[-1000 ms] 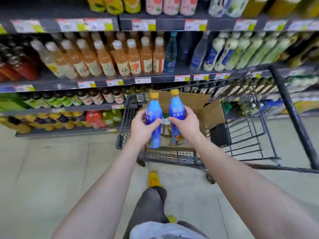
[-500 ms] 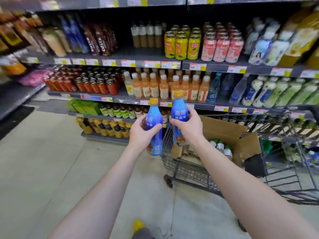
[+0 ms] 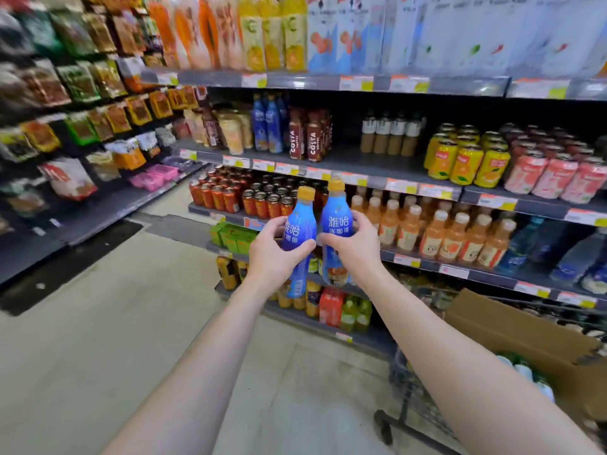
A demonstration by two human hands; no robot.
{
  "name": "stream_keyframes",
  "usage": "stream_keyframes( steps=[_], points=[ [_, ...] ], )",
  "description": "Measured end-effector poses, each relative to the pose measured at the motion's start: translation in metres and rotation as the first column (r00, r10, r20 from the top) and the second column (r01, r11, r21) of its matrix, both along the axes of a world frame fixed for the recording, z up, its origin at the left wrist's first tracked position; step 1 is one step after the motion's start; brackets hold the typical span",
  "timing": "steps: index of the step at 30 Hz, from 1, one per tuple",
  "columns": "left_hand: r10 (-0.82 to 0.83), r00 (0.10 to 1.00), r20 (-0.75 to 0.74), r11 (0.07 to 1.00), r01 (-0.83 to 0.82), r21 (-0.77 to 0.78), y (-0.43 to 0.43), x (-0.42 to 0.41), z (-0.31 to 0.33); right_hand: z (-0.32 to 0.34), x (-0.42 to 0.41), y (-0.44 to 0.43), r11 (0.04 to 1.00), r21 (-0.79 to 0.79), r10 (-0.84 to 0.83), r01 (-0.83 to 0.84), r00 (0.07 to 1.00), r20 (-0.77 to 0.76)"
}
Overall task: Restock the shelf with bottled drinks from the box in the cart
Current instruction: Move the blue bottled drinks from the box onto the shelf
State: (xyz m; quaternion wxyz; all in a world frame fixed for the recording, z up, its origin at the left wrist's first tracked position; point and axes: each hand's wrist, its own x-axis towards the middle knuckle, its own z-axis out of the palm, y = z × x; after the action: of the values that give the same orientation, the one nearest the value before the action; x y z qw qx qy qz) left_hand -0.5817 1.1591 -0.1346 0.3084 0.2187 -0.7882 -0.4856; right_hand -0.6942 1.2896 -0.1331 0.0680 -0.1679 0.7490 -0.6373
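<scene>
The left bottle [image 3: 300, 231] in my left hand [image 3: 274, 257] and the right bottle [image 3: 340, 221] in my right hand [image 3: 356, 249] are smooth plastic sleeved in glossy blue film, with orange plastic caps [image 3: 306, 193]. At the lower right of the frame the box [image 3: 512, 326] is matt brown cardboard, in a cart [image 3: 407, 385] of dark wire, perhaps coated metal, though blurred. The floor [image 3: 98, 339] at lower left is smooth pale tile.

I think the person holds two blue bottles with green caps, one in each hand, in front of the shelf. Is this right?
Not quite: the caps are orange, not green. The head view shows the left hand holding one blue bottle and the right hand holding the other blue bottle, in front of the shelf.
</scene>
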Motion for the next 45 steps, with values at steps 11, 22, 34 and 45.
stream_keyframes(
  steps=[11,22,34,45],
  points=[
    [0.026,0.998,-0.051,0.999,-0.025,0.032,-0.191,0.006,0.03,0.03,-0.007,-0.196,0.999,-0.042,-0.002,0.002,1.0,-0.005],
    [0.036,0.998,-0.056,0.992,-0.029,0.124,-0.312,-0.077,0.035,0.027,-0.091,-0.321,0.997,-0.058,0.042,-0.043,0.999,-0.028],
    [-0.008,0.999,-0.035,0.99,0.013,0.144,-0.435,-0.225,0.035,0.027,-0.25,-0.453,0.999,-0.036,-0.005,0.003,0.999,-0.033],
    [-0.119,0.99,-0.077,0.98,0.129,0.149,-0.509,-0.296,0.023,0.034,-0.303,-0.526,0.984,-0.069,-0.171,0.164,0.979,-0.112]
  ],
)
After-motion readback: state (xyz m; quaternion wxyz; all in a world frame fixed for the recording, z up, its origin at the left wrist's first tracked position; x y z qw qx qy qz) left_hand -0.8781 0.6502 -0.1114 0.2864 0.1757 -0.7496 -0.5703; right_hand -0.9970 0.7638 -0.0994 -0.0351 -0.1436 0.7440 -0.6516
